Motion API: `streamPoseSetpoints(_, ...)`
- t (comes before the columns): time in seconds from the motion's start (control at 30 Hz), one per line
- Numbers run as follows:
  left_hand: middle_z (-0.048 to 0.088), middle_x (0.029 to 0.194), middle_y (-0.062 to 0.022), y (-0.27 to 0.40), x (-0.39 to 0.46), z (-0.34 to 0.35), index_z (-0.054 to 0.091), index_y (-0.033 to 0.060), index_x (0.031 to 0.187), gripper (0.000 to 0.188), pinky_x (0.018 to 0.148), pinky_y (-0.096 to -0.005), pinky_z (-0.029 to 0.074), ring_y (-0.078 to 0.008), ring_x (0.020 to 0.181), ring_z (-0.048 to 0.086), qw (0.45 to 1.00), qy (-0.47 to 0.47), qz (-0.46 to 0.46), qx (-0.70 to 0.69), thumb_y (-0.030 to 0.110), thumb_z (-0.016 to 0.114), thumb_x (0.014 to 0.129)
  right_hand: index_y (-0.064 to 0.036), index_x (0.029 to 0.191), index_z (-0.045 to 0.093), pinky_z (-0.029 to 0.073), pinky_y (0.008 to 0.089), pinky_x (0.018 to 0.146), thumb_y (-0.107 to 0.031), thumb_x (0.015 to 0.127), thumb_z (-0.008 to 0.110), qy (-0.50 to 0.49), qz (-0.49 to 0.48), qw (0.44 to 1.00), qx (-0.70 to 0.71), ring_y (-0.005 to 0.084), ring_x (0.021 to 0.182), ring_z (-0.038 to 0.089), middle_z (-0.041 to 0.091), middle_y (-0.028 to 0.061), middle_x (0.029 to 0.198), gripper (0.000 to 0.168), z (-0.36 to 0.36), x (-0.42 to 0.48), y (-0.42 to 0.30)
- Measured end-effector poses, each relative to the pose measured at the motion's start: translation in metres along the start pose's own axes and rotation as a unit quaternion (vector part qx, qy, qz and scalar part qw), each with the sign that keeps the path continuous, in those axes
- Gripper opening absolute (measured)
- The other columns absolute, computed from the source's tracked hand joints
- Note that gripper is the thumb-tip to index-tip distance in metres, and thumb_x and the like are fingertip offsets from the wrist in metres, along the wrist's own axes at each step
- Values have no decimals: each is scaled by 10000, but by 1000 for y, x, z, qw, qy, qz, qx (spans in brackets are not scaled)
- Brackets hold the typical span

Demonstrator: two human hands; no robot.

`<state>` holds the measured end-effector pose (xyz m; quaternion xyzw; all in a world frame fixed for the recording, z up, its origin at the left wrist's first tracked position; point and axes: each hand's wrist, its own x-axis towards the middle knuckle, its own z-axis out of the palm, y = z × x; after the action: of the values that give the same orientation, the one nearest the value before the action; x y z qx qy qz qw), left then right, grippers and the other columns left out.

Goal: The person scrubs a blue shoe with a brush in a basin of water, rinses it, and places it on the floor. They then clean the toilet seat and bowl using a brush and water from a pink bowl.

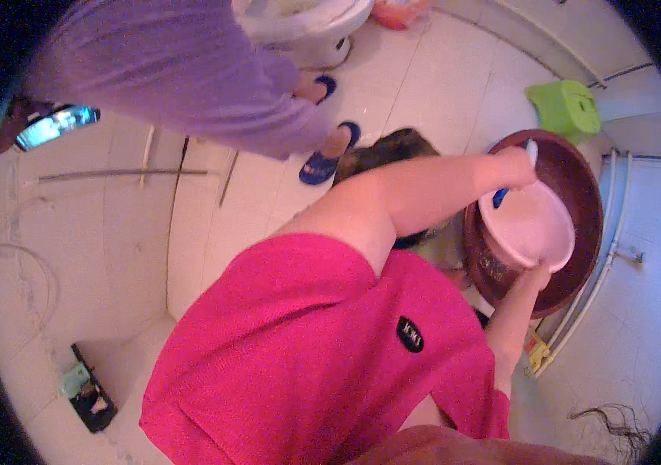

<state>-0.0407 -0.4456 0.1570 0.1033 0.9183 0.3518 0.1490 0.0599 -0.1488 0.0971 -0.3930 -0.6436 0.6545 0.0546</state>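
Observation:
A pale plastic basin [530, 224] sits tilted inside a large dark red tub [589, 232]. My right hand [538, 278] grips the near rim of the basin. Across at its far side, my left hand [513, 167] is closed around a small white object [532, 152], too blurred to name. A blue piece [500, 197] shows just below that hand, against the basin's rim; I cannot tell whether it belongs to the white object. The fingertips of both hands are partly hidden.
A green plastic stool [565, 107] stands behind the tub, beside wall pipes [609, 244]. Left of the tub is a dark brown, furry-looking thing [388, 152]. Another person in purple clothing [191, 75] and dark slippers [320, 168] stands near a toilet [313, 29], holding a phone [57, 127].

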Motion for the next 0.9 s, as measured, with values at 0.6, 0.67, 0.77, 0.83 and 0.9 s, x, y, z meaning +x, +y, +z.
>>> streamPoseSetpoints(0.6, 667, 994, -138, -9, -91, -94, 711, 72, 932, 247, 785, -399, 511, -291, 915, 644, 978, -161, -46, 123, 130, 625, 708, 52, 1110, 555, 503, 375, 729, -55, 741, 609, 1, -254, 967, 34, 263, 841, 609, 613, 145, 999, 388, 61, -95, -222)
streamPoseSetpoints(0.67, 668, 999, -132, -14, -86, -95, 712, 73, 933, 246, 786, -395, 511, -284, 919, 644, 970, -196, -16, 142, 137, 627, 711, 40, 1085, 567, 503, 351, 706, -52, 733, 622, -28, -283, 959, -8, 237, 810, 609, 619, 127, 975, 368, 123, -88, -260)
streamPoseSetpoints(0.77, 669, 1007, -123, -21, -88, -101, 710, 82, 947, 252, 780, -391, 512, -280, 921, 644, 972, -191, -21, 136, 146, 615, 723, 36, 1087, 589, 486, 336, 726, -97, 722, 637, -64, -435, 885, -152, 214, 821, 601, 623, 112, 980, 391, 268, -120, -321)
streamPoseSetpoints(0.83, 668, 1012, -122, -35, -91, -96, 709, 88, 957, 258, 779, -391, 512, -279, 918, 644, 969, -198, -11, 150, 153, 613, 726, 11, 1034, 632, 477, 319, 731, -147, 722, 639, -149, -522, 834, -99, 178, 818, 607, 647, 82, 911, 351, 379, -210, -353)
streamPoseSetpoints(0.9, 671, 981, -135, -33, -77, -84, 708, 73, 933, 249, 761, -413, 513, -295, 892, 647, 971, -186, 11, 147, 164, 607, 725, -96, 1096, 629, 492, 331, 733, -168, 712, 624, -2, -657, 684, -317, 265, 823, 639, 652, 181, 968, 390, 456, -254, -394)
